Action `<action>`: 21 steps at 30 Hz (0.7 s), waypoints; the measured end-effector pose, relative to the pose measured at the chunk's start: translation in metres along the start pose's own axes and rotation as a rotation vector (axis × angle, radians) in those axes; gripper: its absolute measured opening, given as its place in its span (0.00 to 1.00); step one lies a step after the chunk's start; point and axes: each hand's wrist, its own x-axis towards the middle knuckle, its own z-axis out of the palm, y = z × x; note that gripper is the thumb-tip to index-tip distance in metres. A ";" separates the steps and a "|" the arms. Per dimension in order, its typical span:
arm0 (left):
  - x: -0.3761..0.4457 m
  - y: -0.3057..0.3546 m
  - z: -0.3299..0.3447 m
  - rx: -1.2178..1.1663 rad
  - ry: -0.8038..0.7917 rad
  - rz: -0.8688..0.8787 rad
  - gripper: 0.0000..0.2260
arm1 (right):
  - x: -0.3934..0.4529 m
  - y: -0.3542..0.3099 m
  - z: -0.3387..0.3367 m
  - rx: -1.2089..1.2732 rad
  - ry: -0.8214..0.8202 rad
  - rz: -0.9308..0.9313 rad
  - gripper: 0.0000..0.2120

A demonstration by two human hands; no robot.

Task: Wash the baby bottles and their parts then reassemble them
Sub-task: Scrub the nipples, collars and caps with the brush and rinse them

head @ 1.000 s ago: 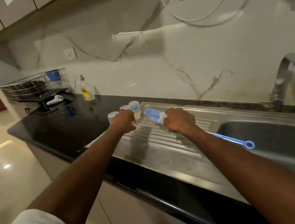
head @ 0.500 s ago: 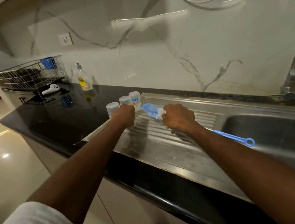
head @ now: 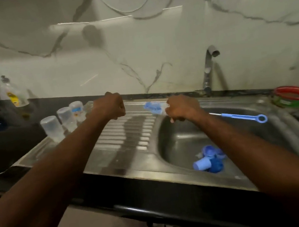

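Note:
Several clear baby bottles (head: 50,127) stand upside down at the left end of the steel drainboard (head: 122,146). My left hand (head: 110,106) hovers just right of them, fingers curled into a fist, with nothing visible in it. My right hand (head: 181,108) grips the blue bottle brush (head: 153,108) over the basin's left rim. The bristle head points left and the ringed handle sticks out to the right. Blue caps and collars (head: 209,159) lie at the bottom of the sink basin (head: 176,140).
The tap (head: 209,66) rises behind the basin. A green tub with a red rim (head: 293,96) sits at the sink's far right corner. A dish soap bottle (head: 10,92) stands on the black counter (head: 7,146) at the left.
The view has swung right, bringing the basin and blue parts into sight. My left hand has come away from the upturned bottles, and both hands have shifted right toward the basin.

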 end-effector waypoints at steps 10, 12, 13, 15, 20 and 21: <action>0.015 0.211 0.094 -0.091 -0.168 0.305 0.09 | -0.052 0.154 0.013 -0.023 0.011 0.183 0.22; 0.019 0.232 0.129 -0.057 -0.440 0.342 0.10 | -0.057 0.169 0.024 -0.054 0.010 0.215 0.18; 0.020 0.239 0.145 -0.032 -0.562 0.349 0.10 | -0.057 0.175 0.029 -0.063 0.002 0.230 0.18; 0.022 0.248 0.173 0.004 -0.675 0.343 0.14 | -0.055 0.183 0.035 -0.109 -0.019 0.246 0.17; 0.023 0.261 0.201 0.032 -0.681 0.300 0.16 | -0.041 0.196 0.039 -0.153 0.059 0.281 0.12; 0.022 0.262 0.204 0.056 -0.640 0.286 0.17 | -0.040 0.196 0.040 -0.152 0.067 0.282 0.12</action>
